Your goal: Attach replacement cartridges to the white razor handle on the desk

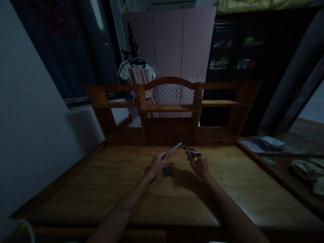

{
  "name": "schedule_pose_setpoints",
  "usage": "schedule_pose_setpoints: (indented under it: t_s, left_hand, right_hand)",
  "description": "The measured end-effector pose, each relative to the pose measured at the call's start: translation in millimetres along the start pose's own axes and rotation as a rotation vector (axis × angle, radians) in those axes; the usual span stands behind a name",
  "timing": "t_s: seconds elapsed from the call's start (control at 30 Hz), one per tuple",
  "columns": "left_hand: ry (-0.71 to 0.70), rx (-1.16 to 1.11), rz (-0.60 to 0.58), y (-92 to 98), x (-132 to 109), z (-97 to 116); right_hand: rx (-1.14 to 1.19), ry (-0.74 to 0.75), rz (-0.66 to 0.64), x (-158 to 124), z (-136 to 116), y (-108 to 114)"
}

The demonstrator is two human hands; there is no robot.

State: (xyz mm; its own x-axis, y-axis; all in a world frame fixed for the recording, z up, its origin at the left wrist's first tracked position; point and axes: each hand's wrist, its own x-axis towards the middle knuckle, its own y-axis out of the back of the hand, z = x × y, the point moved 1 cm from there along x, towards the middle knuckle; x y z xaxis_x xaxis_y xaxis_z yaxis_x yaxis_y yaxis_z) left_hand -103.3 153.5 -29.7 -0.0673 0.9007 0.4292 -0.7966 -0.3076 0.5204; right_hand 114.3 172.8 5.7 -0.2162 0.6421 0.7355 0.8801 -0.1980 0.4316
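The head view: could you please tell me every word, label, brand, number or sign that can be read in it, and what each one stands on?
No text can be read.
Pale strip in the left hand: no readable marking.
Slim tool in the right hand: no readable marking.
Small dark object on the desk: too small and dim to tell.

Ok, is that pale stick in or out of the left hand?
In: the left hand grips the pale stick by one end, and its other end juts toward the right hand.
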Motion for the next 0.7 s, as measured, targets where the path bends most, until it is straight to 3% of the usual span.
schedule_pose_setpoints:
  t_s: [0.23, 0.4, 0.53, 0.7]
  left_hand:
    - [0.043, 0.055, 0.068, 1.3, 0.6, -2.0]
    - [-0.005, 0.031, -0.006, -0.5, -0.1, 0.9]
    - [0.040, 0.054, 0.032, 0.8, -0.5, -0.7]
    - [-0.003, 0.057, 0.023, -0.2, -0.6, -1.6]
  right_hand:
    - [-0.003, 0.006, -0.001, 0.3, -2.0, 1.0]
    - [-0.004, 0.014, 0.007, 0.2, -1.4, 0.8]
    - [-0.011, 0.009, 0.002, -0.2, -0.4, 0.4]
    - [-0.022, 0.015, 0.013, -0.5, -0.1, 1.4]
